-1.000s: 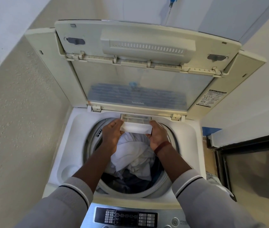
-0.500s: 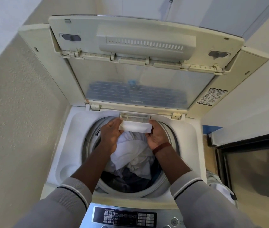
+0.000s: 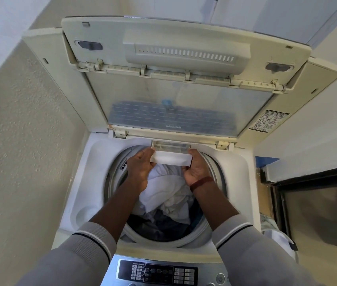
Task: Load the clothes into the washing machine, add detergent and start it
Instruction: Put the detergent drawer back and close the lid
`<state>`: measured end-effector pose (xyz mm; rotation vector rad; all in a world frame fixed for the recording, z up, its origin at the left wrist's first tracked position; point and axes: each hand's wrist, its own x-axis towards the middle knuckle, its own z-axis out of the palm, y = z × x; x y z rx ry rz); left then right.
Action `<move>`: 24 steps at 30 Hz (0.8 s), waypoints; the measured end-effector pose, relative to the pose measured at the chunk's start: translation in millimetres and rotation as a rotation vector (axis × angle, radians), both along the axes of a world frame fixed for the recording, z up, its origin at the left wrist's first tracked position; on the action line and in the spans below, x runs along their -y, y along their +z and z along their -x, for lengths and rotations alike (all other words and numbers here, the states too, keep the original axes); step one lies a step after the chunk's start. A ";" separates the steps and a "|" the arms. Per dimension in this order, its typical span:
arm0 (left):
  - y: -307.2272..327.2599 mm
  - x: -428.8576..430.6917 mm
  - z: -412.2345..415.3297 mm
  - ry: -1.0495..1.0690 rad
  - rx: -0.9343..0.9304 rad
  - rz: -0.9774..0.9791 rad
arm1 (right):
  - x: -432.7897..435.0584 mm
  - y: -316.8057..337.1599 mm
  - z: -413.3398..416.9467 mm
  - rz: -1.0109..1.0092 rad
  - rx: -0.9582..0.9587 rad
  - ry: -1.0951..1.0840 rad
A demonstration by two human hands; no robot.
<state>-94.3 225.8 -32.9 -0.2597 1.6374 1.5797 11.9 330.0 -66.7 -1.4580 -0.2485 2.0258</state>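
A top-loading washing machine [image 3: 85, 182] stands below me with its folding lid [image 3: 173, 58] raised. White and dark clothes [image 3: 167, 195] fill the drum. At the back rim of the opening, a white detergent drawer [image 3: 171, 158] is pulled partway out. My left hand [image 3: 140, 170] grips the drawer's left end and my right hand [image 3: 196, 170] grips its right end, with a reddish band on that wrist. Both forearms reach over the drum.
The control panel [image 3: 157, 273] with buttons and a power button lies at the near edge. A textured wall runs close on the left. On the right are a ledge, a dark-framed panel [image 3: 318, 203] and a white bag [image 3: 281, 242] beside the machine.
The hands have stayed at the ends of the drawer, and the drawer sits slightly further out over the clothes. My head has shifted a little, moving the view.
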 end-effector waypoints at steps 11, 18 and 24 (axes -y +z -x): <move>-3.9 -1.3 3.2 -0.009 0.060 -0.045 | 2.4 0.7 0.8 0.033 -0.036 -0.052; -10.5 -1.4 4.3 -0.006 0.071 -0.088 | 5.4 0.2 5.9 -0.031 -0.087 -0.054; -27.1 5.1 -4.6 0.065 0.165 -0.086 | 22.9 11.4 -6.7 0.013 -0.016 0.005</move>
